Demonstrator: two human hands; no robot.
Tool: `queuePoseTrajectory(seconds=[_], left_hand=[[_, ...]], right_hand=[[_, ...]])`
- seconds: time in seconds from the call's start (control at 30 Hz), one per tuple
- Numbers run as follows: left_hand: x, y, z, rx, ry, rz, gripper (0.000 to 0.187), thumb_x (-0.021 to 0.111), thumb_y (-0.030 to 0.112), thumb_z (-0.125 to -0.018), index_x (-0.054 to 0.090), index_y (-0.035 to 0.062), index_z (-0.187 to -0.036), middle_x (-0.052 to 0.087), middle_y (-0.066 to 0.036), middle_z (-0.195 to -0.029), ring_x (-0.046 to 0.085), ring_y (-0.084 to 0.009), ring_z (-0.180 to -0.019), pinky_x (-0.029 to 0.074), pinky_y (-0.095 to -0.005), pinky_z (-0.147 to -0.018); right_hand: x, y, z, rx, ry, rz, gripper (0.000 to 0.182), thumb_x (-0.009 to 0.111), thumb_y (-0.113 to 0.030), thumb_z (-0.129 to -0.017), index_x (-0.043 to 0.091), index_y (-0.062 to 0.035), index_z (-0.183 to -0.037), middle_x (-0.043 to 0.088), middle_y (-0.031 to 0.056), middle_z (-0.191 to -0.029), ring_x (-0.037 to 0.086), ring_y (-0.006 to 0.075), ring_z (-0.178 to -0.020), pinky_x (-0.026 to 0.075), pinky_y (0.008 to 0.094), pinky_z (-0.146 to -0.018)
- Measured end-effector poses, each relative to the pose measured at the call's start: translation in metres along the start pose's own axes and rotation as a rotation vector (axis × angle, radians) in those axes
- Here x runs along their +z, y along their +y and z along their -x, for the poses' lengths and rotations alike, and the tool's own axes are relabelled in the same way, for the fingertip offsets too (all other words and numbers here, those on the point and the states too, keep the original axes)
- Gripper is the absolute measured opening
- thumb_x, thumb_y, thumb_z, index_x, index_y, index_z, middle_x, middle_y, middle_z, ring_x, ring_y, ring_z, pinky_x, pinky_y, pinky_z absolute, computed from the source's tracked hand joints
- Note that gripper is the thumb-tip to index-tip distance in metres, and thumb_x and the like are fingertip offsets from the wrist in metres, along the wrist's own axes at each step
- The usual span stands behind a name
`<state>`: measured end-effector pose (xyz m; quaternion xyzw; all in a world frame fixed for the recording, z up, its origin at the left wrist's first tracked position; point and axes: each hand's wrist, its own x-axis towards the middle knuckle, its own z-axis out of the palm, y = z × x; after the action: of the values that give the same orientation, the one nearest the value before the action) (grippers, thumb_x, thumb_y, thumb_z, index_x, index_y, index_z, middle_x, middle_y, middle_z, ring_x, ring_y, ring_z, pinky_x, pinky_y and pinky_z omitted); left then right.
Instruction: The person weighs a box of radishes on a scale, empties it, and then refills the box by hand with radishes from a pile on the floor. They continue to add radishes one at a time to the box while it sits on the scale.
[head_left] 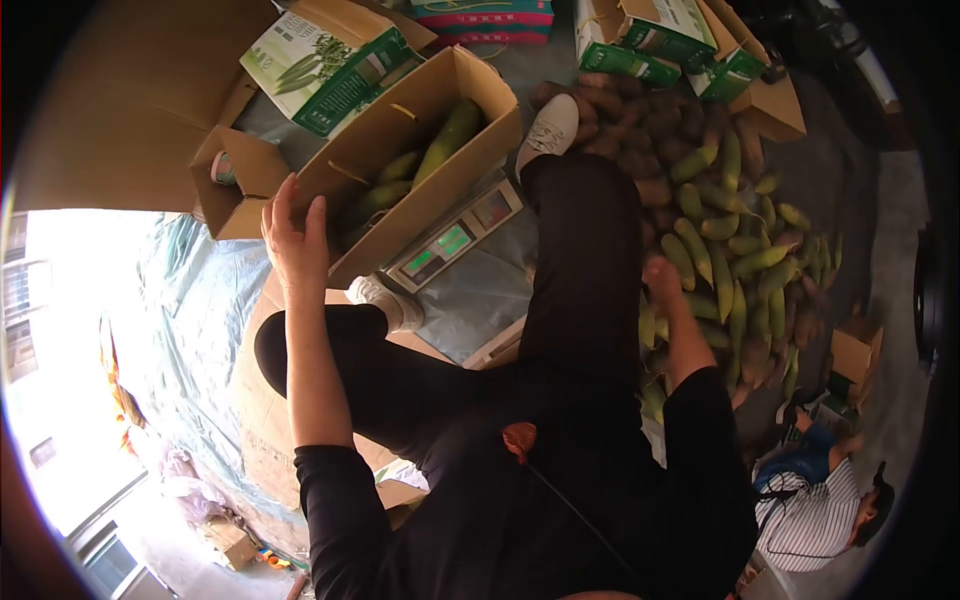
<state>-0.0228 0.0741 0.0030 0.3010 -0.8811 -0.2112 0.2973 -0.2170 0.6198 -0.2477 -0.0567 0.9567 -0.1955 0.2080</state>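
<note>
An open cardboard box stands tilted across the view on a scale with a lit green display. Several long green vegetables lie inside it. My left hand is at the box's near left end, fingers apart and holding nothing. At the left edge of a large pile of green and brownish vegetables is my right hand. Its fingers are partly hidden and blurred, so whether they hold anything cannot be made out.
Green and white printed boxes stand behind the open box, with more cartons at the top right. A smaller open carton is at the left. Another person in a striped top is at the lower right.
</note>
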Motion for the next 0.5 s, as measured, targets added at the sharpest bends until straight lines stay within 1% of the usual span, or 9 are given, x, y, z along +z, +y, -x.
queuePoseTrajectory(seconds=[0.03, 0.1, 0.17, 0.23, 0.3, 0.37, 0.43, 0.47, 0.5], left_hand=[[-0.001, -0.008, 0.0, 0.002, 0.009, -0.002, 0.041, 0.067, 0.016, -0.081, 0.056, 0.0085, -0.12, 0.059, -0.011, -0.105, 0.055, -0.0262, -0.102, 0.043, -0.0371, -0.088], [-0.004, -0.022, -0.001, -0.176, 0.02, 0.092, 0.054, 0.068, 0.019, -0.08, 0.048, 0.0094, -0.129, 0.054, -0.013, -0.117, 0.049, -0.0282, -0.113, 0.037, -0.0391, -0.096], [-0.019, -0.02, -0.004, -0.226, 0.01, 0.112, 0.056, 0.068, 0.02, -0.08, 0.046, 0.009, -0.13, 0.053, -0.014, -0.119, 0.048, -0.0281, -0.115, 0.037, -0.0391, -0.097], [-0.037, -0.022, -0.009, -0.271, -0.031, 0.098, 0.057, 0.067, 0.021, -0.08, 0.045, 0.0074, -0.131, 0.052, -0.015, -0.124, 0.047, -0.028, -0.118, 0.036, -0.0388, -0.099], [-0.054, -0.021, -0.018, -0.222, -0.085, -0.007, 0.054, 0.068, 0.023, -0.079, 0.048, 0.0044, -0.126, 0.056, -0.015, -0.117, 0.051, -0.0286, -0.112, 0.038, -0.039, -0.095], [-0.069, -0.024, -0.025, -0.23, -0.094, -0.042, 0.051, 0.068, 0.025, -0.079, 0.051, 0.0032, -0.122, 0.058, -0.015, -0.113, 0.053, -0.0285, -0.108, 0.04, -0.0386, -0.093], [-0.081, -0.036, -0.032, -0.325, -0.282, -0.248, 0.046, 0.069, 0.031, -0.078, 0.058, 0.0015, -0.111, 0.063, -0.015, -0.1, 0.059, -0.0283, -0.097, 0.044, -0.0381, -0.086], [-0.083, -0.041, -0.031, -0.325, -0.266, -0.299, 0.044, 0.069, 0.037, -0.077, 0.063, -0.0012, -0.098, 0.066, -0.016, -0.088, 0.063, -0.0287, -0.085, 0.046, -0.0383, -0.081], [-0.084, -0.052, -0.031, -0.407, -0.381, -0.329, 0.045, 0.067, 0.041, -0.078, 0.065, -0.0025, -0.092, 0.067, -0.016, -0.084, 0.063, -0.029, -0.083, 0.046, -0.0384, -0.081]], right_hand=[[-0.009, -0.008, -0.019, -0.116, 0.019, -0.034, 0.039, 0.074, -0.022, -0.068, 0.062, -0.0034, -0.101, 0.065, 0.0168, -0.088, 0.063, 0.0324, -0.088, 0.05, 0.04, -0.075], [-0.049, -0.051, -0.055, -0.288, -0.029, -0.163, 0.034, 0.072, -0.021, -0.071, 0.062, -0.0017, -0.097, 0.065, 0.0173, -0.086, 0.064, 0.032, -0.084, 0.049, 0.0398, -0.071], [-0.078, -0.102, -0.092, -0.408, -0.012, -0.325, 0.029, 0.069, -0.021, -0.075, 0.061, -0.0016, -0.095, 0.064, 0.0163, -0.085, 0.063, 0.0302, -0.082, 0.049, 0.0391, -0.071], [-0.128, -0.184, -0.098, -0.564, 0.068, -0.14, 0.026, 0.068, -0.022, -0.077, 0.061, -0.0017, -0.092, 0.065, 0.0155, -0.086, 0.063, 0.0285, -0.082, 0.049, 0.0376, -0.072], [-0.157, -0.254, -0.1, -0.626, 0.0, -0.254, 0.024, 0.068, -0.024, -0.078, 0.063, -0.0026, -0.087, 0.065, 0.0126, -0.083, 0.063, 0.0246, -0.078, 0.048, 0.0349, -0.07], [-0.168, -0.31, -0.107, -0.664, -0.042, -0.237, 0.024, 0.067, -0.026, -0.079, 0.064, -0.0032, -0.085, 0.064, 0.0112, -0.078, 0.062, 0.0219, -0.074, 0.047, 0.0328, -0.067], [-0.175, -0.361, -0.1, -0.683, -0.036, -0.086, 0.03, 0.065, -0.033, -0.079, 0.065, -0.0041, -0.087, 0.065, 0.0117, -0.083, 0.062, 0.025, -0.079, 0.047, 0.0353, -0.069], [-0.173, -0.381, -0.099, -0.68, -0.031, -0.004, 0.033, 0.065, -0.037, -0.079, 0.065, -0.0045, -0.088, 0.066, 0.012, -0.086, 0.063, 0.0264, -0.081, 0.048, 0.0365, -0.071], [-0.172, -0.402, -0.091, -0.698, -0.04, -0.011, 0.033, 0.065, -0.037, -0.079, 0.065, -0.0045, -0.088, 0.066, 0.012, -0.086, 0.063, 0.0264, -0.081, 0.048, 0.0365, -0.071]])
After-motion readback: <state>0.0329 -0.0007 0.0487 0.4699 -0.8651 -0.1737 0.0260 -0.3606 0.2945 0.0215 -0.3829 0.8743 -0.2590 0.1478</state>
